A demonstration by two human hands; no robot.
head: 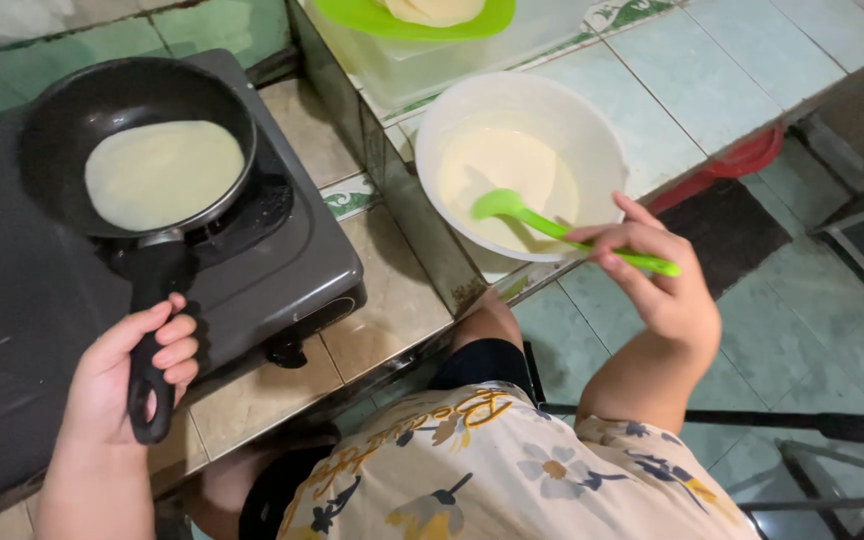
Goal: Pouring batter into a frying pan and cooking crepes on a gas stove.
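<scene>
Left hand (137, 365): we grip the pan (137, 140) handle closed; keep it level.
Right hand (652, 270): we pinch the ladle (552, 228) over the bowl (522, 165); scoop thin.

pan (72, 110) – black | ladle (552, 228) – green | bowl (592, 140) – white

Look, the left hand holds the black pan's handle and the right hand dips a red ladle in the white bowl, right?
Nearly. The head view shows the ladle is green, not red. The left hand does hold the black pan by its handle, and the right hand dips the ladle in the white bowl.
</scene>
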